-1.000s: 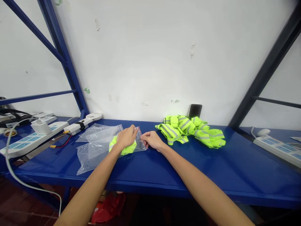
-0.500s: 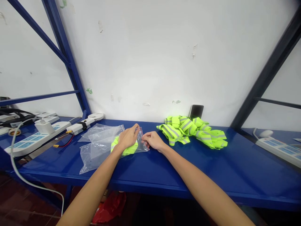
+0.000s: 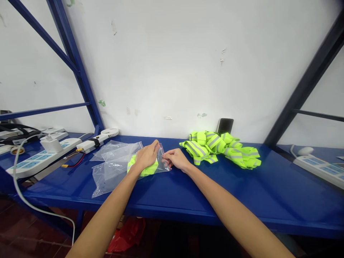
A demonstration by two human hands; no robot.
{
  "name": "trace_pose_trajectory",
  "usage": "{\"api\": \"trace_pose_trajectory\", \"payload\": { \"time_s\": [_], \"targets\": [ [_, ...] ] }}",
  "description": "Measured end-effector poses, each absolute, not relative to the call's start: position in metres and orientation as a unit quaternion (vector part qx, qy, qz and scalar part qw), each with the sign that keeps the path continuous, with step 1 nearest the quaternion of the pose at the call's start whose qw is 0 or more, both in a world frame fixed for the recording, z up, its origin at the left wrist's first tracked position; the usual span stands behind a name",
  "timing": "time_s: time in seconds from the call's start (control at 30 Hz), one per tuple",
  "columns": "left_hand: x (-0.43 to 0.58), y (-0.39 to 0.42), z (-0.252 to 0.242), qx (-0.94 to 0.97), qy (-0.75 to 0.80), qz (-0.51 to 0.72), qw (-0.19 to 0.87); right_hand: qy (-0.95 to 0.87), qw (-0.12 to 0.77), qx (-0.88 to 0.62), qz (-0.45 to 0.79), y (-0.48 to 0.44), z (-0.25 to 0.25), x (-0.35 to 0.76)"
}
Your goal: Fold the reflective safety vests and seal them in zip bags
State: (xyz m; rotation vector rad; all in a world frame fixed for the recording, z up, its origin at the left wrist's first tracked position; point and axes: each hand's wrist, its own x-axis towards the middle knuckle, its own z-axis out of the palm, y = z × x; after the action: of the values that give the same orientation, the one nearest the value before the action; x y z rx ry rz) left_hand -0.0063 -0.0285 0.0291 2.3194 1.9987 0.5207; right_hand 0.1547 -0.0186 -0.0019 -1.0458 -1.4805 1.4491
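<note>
Pinched closed, the right hand (image 3: 176, 159) holds the edge of a clear bag (image 3: 161, 167); the left hand (image 3: 146, 157) lies over it, gripping or not, I cannot tell. On the blue table (image 3: 188, 193), a hard tug could slide the bag; yellow cloth (image 3: 151, 170) inside, bulging, could part the red-lined seal (image 3: 169, 166).

Wall (image 3: 161, 64) evenly bright | soft sheen on tabletop (image 3: 236, 190) | floor (image 3: 21, 233) dim | upper-right corner darkened
</note>
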Motion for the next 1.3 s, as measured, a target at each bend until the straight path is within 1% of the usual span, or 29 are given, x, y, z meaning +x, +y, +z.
{"api": "trace_pose_trajectory", "payload": {
  "time_s": [0.57, 0.73, 0.97, 1.17, 1.3],
  "targets": [
    [-0.009, -0.025, 0.024, 0.754, 0.638, 0.158, 0.000, -0.602, 0.392, -0.408, 0.564, -0.019, -0.003, 0.155],
    [-0.009, -0.025, 0.023, 0.760, 0.631, 0.156, -0.014, -0.639, 0.405, -0.400, 0.518, -0.017, -0.009, 0.153],
    [-0.008, -0.024, 0.021, 0.759, 0.631, 0.162, -0.018, -0.690, 0.422, -0.435, 0.396, -0.014, -0.019, 0.147],
    [-0.004, -0.026, 0.021, 0.761, 0.626, 0.163, -0.043, -0.677, 0.464, -0.438, 0.365, -0.007, -0.022, 0.145],
    [-0.002, -0.029, 0.020, 0.764, 0.621, 0.164, -0.060, -0.685, 0.455, -0.433, 0.370, -0.003, -0.023, 0.146]
  ]
}}
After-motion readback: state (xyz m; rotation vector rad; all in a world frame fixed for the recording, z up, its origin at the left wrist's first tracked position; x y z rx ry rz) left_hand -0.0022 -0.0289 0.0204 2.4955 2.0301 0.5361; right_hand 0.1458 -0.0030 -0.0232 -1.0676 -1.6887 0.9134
